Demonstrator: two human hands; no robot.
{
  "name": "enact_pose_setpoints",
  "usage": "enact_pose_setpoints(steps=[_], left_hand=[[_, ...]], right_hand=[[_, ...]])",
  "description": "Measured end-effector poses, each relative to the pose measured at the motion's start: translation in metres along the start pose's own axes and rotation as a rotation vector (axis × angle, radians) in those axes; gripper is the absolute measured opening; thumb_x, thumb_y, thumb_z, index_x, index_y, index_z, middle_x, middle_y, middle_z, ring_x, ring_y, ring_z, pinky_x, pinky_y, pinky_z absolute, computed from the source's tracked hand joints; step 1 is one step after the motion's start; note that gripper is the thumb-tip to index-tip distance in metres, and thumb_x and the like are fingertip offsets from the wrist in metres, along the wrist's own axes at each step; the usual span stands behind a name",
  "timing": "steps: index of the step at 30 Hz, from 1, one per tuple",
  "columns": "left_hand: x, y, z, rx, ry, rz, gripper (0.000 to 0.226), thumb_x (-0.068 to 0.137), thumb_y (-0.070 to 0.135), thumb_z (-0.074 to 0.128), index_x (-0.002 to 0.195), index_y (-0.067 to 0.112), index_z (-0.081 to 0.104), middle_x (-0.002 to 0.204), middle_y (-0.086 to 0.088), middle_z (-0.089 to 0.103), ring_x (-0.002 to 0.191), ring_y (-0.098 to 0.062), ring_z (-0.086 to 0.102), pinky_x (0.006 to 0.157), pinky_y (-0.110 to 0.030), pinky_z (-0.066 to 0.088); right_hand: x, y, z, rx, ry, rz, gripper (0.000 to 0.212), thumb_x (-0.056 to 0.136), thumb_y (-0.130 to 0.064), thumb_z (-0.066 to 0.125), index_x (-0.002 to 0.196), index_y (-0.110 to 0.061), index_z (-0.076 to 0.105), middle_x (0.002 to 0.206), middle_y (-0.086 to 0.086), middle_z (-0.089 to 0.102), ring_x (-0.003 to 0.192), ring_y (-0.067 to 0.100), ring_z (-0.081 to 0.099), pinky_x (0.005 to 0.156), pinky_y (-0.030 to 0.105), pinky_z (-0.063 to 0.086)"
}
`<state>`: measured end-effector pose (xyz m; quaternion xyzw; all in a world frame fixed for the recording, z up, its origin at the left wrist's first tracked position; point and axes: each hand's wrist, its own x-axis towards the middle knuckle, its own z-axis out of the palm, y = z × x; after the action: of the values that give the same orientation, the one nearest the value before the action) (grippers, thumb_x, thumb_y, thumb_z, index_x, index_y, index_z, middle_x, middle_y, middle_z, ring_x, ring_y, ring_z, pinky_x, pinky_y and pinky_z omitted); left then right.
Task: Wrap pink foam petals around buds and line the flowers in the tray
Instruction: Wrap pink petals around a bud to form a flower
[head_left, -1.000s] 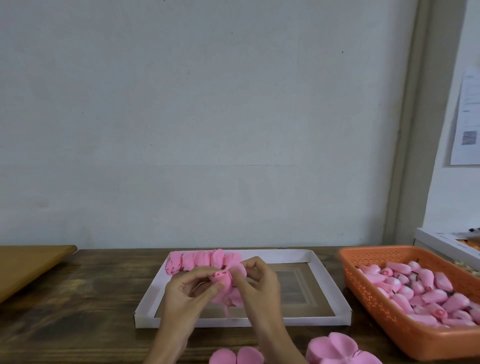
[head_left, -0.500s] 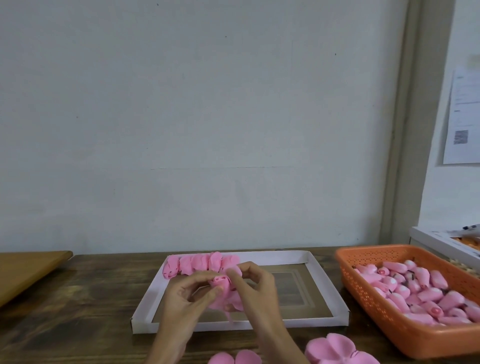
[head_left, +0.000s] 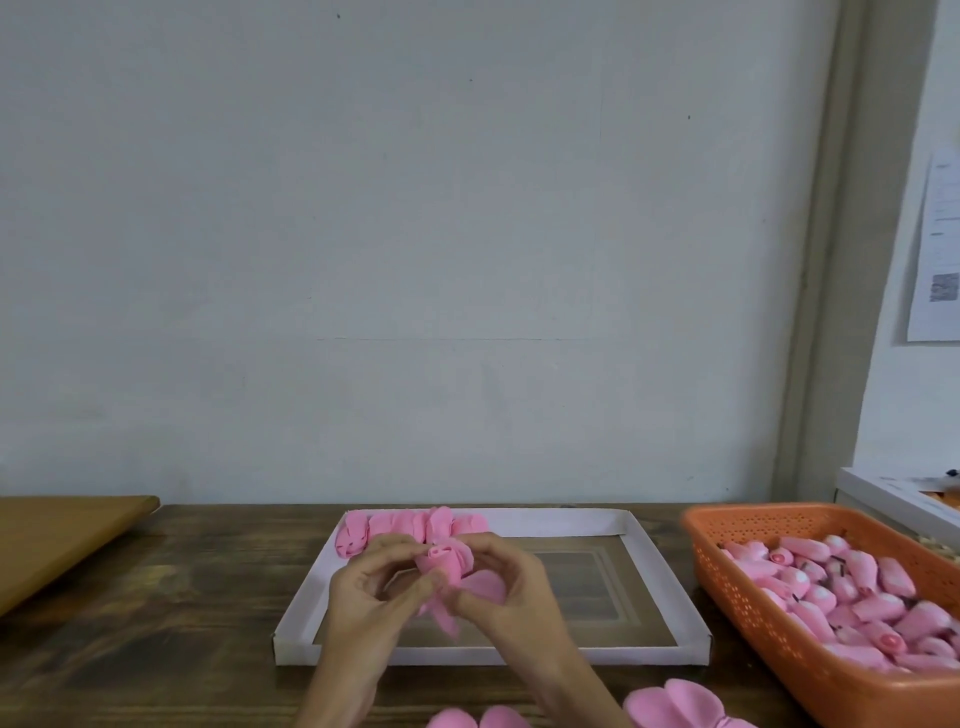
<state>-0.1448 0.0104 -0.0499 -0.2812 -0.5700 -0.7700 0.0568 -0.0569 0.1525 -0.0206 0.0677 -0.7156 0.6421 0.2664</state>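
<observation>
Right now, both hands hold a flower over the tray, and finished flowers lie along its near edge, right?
No. The head view shows the finished flowers along the far edge of the tray, not the near one. The left hand and right hand do hold a flower over it.

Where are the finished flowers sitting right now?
Head view: the finished flowers lie in a row against the white tray's far wall at its left end, just behind the left hand and right hand holding another flower.

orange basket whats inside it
The orange basket holds a heap of pink buds. Its floor and any lower layers are covered by the heap.
</observation>
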Motion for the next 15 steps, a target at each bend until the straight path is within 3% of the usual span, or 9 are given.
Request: enact_pose_setpoints(steps=[3, 5, 7, 10, 12, 15], left_hand=[[-0.001, 0.001, -0.001, 0.003, -0.014, -0.007, 0.038, 0.067, 0.027, 0.098, 0.097, 0.011, 0.082, 0.106, -0.016, 0.075, 0.100, -0.033, 0.074, 0.069, -0.031, 0.062], [-0.002, 0.004, 0.000, 0.001, 0.016, -0.015, 0.057, 0.062, 0.053, 0.097, 0.106, 0.021, 0.081, 0.110, -0.009, 0.078, 0.103, -0.023, 0.075, 0.076, -0.030, 0.061], [-0.001, 0.006, 0.000, -0.044, 0.052, -0.064, 0.060, 0.069, 0.067, 0.083, 0.115, 0.029, 0.079, 0.114, -0.004, 0.079, 0.107, -0.023, 0.074, 0.088, -0.037, 0.058], [0.003, 0.001, -0.005, -0.038, 0.022, -0.174, 0.064, 0.078, 0.070, 0.071, 0.123, 0.025, 0.076, 0.117, -0.008, 0.078, 0.109, -0.033, 0.073, 0.097, -0.050, 0.052], [0.003, -0.002, -0.007, -0.068, -0.003, -0.235, 0.065, 0.071, 0.063, 0.082, 0.119, 0.020, 0.078, 0.118, -0.011, 0.077, 0.112, -0.033, 0.073, 0.098, -0.048, 0.055], [0.002, -0.005, -0.005, -0.077, -0.007, -0.258, 0.061, 0.062, 0.052, 0.097, 0.111, 0.018, 0.082, 0.114, -0.009, 0.079, 0.103, -0.024, 0.076, 0.086, -0.038, 0.060]], right_hand=[[0.000, 0.000, 0.001, 0.010, -0.008, -0.048, 0.026, 0.080, -0.016, 0.086, 0.105, -0.016, 0.078, 0.104, 0.005, 0.078, 0.103, 0.024, 0.071, 0.097, 0.039, 0.055], [0.001, 0.001, 0.000, 0.028, 0.016, -0.041, 0.026, 0.079, -0.005, 0.084, 0.103, -0.015, 0.078, 0.102, 0.007, 0.077, 0.100, 0.024, 0.071, 0.094, 0.042, 0.057], [0.002, 0.000, 0.000, 0.056, 0.037, -0.020, 0.030, 0.078, 0.003, 0.080, 0.102, -0.016, 0.079, 0.102, 0.011, 0.077, 0.098, 0.024, 0.071, 0.092, 0.051, 0.057], [0.002, -0.001, -0.001, 0.093, 0.039, -0.022, 0.034, 0.080, 0.009, 0.076, 0.102, -0.017, 0.079, 0.104, 0.013, 0.077, 0.102, 0.033, 0.071, 0.092, 0.057, 0.057], [0.001, 0.000, -0.002, 0.121, 0.030, -0.026, 0.033, 0.081, 0.010, 0.075, 0.102, -0.016, 0.078, 0.104, 0.015, 0.076, 0.104, 0.040, 0.070, 0.091, 0.062, 0.057], [0.001, 0.001, -0.003, 0.125, 0.027, -0.028, 0.030, 0.081, 0.007, 0.077, 0.103, -0.014, 0.077, 0.106, 0.014, 0.076, 0.105, 0.038, 0.070, 0.093, 0.062, 0.056]])
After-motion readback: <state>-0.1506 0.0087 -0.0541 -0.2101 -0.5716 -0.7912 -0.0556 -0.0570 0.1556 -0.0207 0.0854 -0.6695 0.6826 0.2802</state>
